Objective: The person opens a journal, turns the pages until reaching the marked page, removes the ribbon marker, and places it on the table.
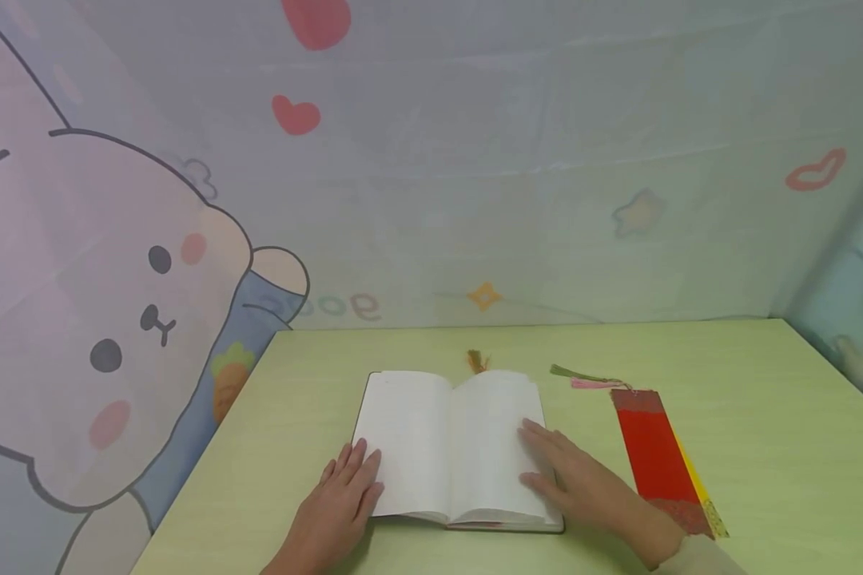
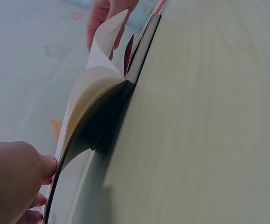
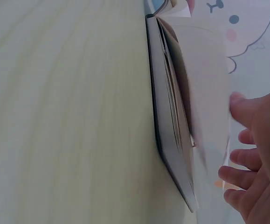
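An open book with blank white pages [image 1: 411, 447] lies on the table. My left hand [image 1: 338, 503] rests with extended fingers on the left page's outer edge; the left wrist view shows the thumb [image 2: 48, 168] by that edge. Over the right page [image 1: 492, 447], my right hand [image 1: 582, 483] lies with fingers extended and thumb apart. A loose page [image 3: 207, 88] curves up off the stack beside the right hand [image 3: 265, 154]; whether the fingertips touch it, I cannot tell. A brown-orange tassel [image 1: 477, 362] sticks out past the book's top edge.
Right of the book lies a red bookmark [image 1: 658, 455], partly covering a yellow one [image 1: 693, 471]. Green [image 1: 578, 373] and pink tassels [image 1: 593, 384] trail from their top end. A cartoon-printed cloth [image 1: 511, 184] hangs behind the light green table [image 1: 784, 447].
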The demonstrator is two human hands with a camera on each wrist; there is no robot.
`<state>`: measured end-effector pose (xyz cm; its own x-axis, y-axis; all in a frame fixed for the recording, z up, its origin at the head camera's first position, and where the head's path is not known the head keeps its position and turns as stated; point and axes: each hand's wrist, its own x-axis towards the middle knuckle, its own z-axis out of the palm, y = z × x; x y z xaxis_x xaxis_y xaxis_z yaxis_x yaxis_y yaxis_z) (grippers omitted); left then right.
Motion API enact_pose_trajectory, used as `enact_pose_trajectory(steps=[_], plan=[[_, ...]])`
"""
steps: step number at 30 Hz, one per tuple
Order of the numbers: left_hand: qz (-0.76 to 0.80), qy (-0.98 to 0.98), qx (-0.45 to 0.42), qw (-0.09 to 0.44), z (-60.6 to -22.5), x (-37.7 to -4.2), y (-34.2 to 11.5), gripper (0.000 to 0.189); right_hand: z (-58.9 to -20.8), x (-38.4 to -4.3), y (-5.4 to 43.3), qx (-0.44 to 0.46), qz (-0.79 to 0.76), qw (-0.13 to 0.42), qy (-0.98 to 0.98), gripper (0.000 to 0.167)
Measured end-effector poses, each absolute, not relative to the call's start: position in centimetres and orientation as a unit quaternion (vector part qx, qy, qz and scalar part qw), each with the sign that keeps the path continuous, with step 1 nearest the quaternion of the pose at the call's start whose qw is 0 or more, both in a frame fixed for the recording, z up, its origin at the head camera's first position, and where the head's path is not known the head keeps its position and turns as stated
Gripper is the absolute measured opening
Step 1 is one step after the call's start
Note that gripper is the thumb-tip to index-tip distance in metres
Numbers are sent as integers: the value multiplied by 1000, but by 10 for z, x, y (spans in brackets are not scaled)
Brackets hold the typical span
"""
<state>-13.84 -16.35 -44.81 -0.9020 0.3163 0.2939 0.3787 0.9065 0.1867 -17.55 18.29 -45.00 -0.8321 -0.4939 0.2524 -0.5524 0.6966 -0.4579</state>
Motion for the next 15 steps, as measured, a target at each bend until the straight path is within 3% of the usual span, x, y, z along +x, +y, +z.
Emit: enact_pose_trajectory(steps=[8, 15], plan=[[-122, -967, -178, 134, -450, -139, -164, 41, -445, -173, 172, 298, 309, 77, -900, 60], [-119, -969, -174, 130, -448, -138, -164, 42, -446, -174, 156, 329, 380, 138, -853, 55]])
